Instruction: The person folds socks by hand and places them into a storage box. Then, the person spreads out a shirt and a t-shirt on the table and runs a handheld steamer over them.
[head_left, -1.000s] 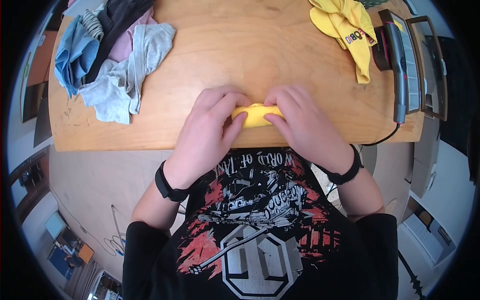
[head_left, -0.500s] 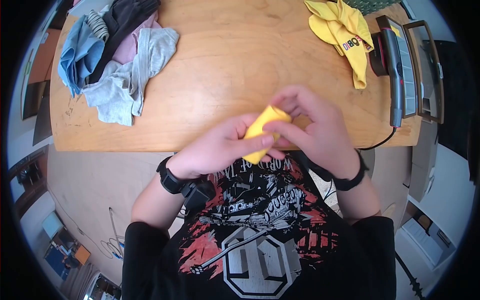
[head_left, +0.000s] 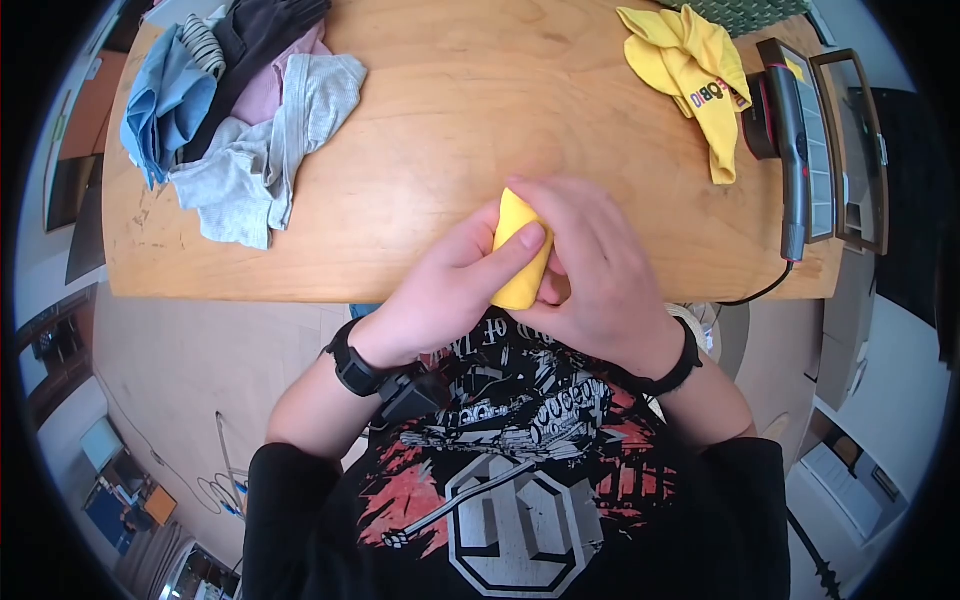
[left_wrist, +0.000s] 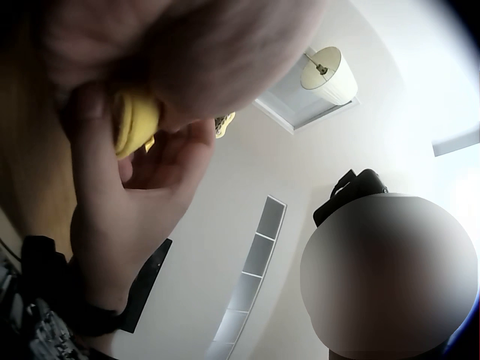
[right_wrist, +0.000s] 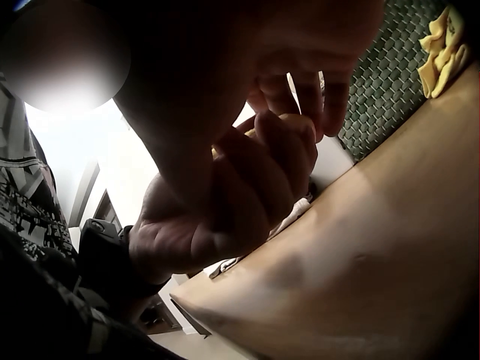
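Observation:
In the head view a tight roll of yellow cloth [head_left: 522,288] is held up just over the near edge of the table. My left hand [head_left: 440,290] grips it, thumb laid across its front and fingers behind. From the other side my right hand [head_left: 605,265] cups it, fingertips at the upper end and thumb near the lower end. The left wrist view shows the coiled end of the roll [left_wrist: 136,124] between the right thumb and fingers. Most of the roll is hidden by the hands in the right wrist view.
Crumpled clothes [head_left: 245,160] in grey, blue, pink and black lie on the left of the wooden table [head_left: 430,120]. A yellow garment with lettering [head_left: 690,75], a green woven basket [head_left: 735,14], a corded grey appliance [head_left: 793,190] and a glass-lidded box [head_left: 848,150] are at the right.
Both hands have lifted the yellow roll from the table and brought it closer to the body. It has turned from lying crosswise to nearly upright in the head view.

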